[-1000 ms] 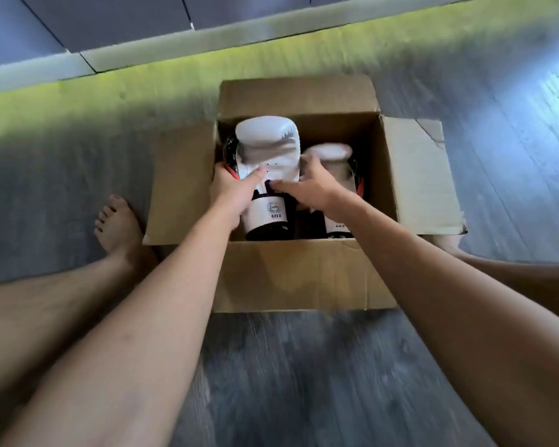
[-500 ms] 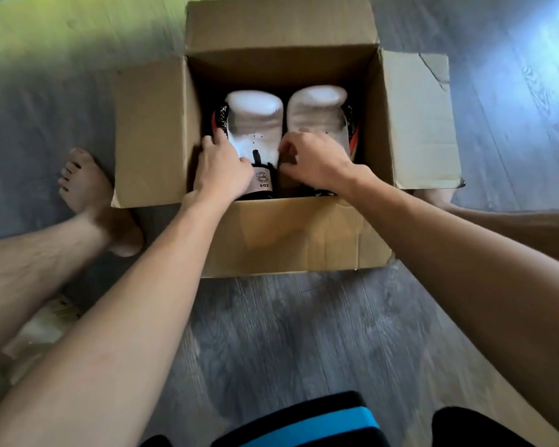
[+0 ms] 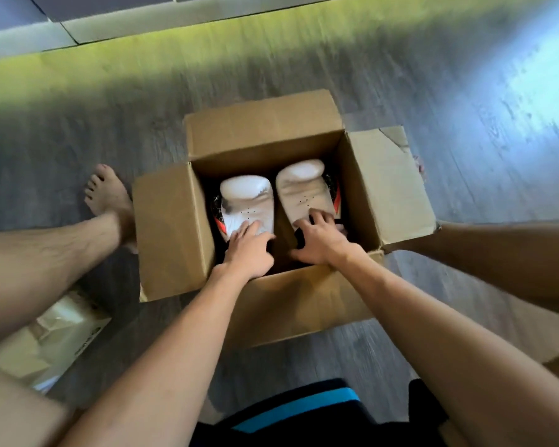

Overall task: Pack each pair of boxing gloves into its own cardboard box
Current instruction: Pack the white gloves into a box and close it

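Note:
An open cardboard box [image 3: 171,233] sits on the grey wood floor between my legs, all its flaps spread outward. Two white boxing gloves with black cuffs and red trim lie side by side inside it. My left hand [image 3: 250,251] presses flat on the left glove [image 3: 247,200] near its cuff, fingers spread. My right hand [image 3: 318,238] rests the same way on the right glove [image 3: 304,188]. Both cuffs are hidden under my hands and the box's near wall.
My bare left leg and foot [image 3: 108,196] lie left of the box, my right leg [image 3: 497,253] beside its right flap. A flat cardboard package [image 3: 52,337] lies on the floor at lower left. A pale skirting strip [image 3: 162,19] runs along the far edge.
The left glove went from standing high in the box to lying down beside the right one. Both hands moved from gripping the gloves to pressing on them with flat fingers.

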